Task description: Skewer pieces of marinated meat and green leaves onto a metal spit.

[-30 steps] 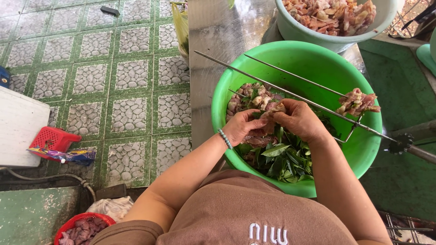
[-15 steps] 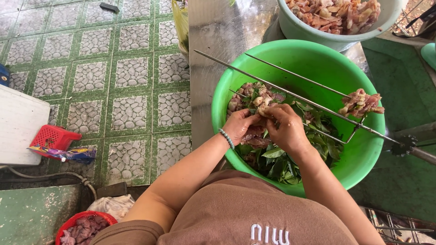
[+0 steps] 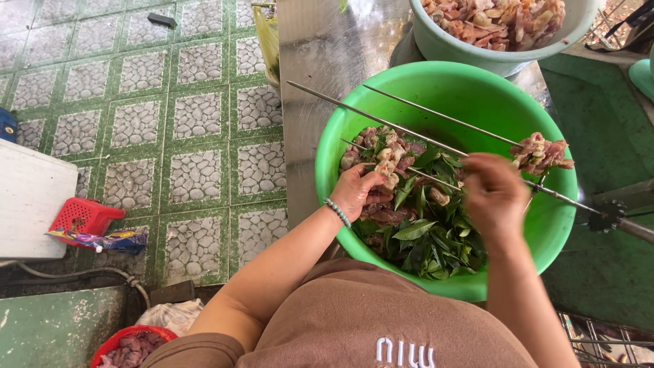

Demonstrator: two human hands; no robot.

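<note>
A bright green basin holds raw meat pieces and dark green leaves. My left hand grips a few pieces of meat threaded on a thin metal skewer. My right hand is closed around the other end of that skewer, over the leaves. Two long metal skewers lie across the basin's rim, and one carries a clump of meat at the right.
A pale green bowl full of raw meat stands behind the basin on a steel table. On the green tiled floor at left are a red basket, a white box and a red bowl of meat.
My hands were together in the basin's meat; now they have drawn apart, the right hand moving right, with a thin skewer stretched between them and meat at the left end.
</note>
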